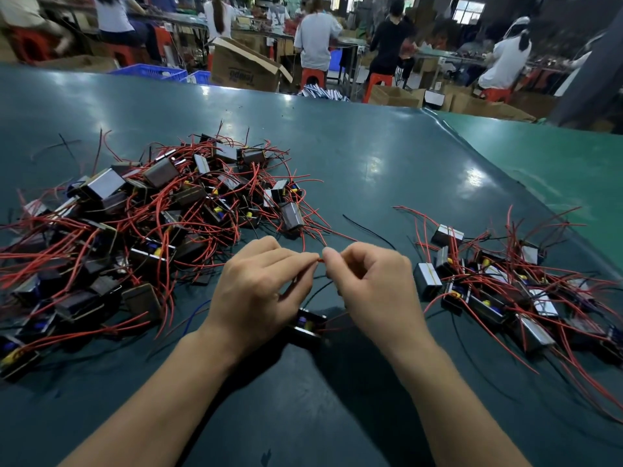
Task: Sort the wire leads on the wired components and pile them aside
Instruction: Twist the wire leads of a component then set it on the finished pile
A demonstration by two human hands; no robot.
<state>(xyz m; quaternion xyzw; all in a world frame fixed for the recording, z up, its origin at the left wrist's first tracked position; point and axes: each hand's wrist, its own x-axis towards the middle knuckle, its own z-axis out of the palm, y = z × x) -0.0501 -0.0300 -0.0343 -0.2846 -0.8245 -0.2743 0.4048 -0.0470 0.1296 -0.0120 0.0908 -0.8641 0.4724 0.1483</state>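
Both hands meet near the middle of the dark teal worktop [354, 156]. The left hand [256, 288] and the right hand [371, 288] each have their fingers curled narrow, thumb against forefinger, and between the two pinches runs a short stretch of red wire lead [320, 260]. Just below and between the hands sits one wired component [306, 326], a small dark block with a yellow and blue part showing, resting on the worktop with red and black leads rising from it toward the fingers.

To the left lies a large tangled heap of components [135, 217], dark blocks with red leads crossing every way. To the right, near the edge where the green mat [556, 170] begins, lies a smaller pile [505, 284] of the same parts, its leads trailing toward the near right. A loose black wire [367, 229] lies on the worktop between the heap and the pile.

At the far side, people sit on red stools at other benches, beside an open cardboard box [246, 65] and blue crates [151, 71].
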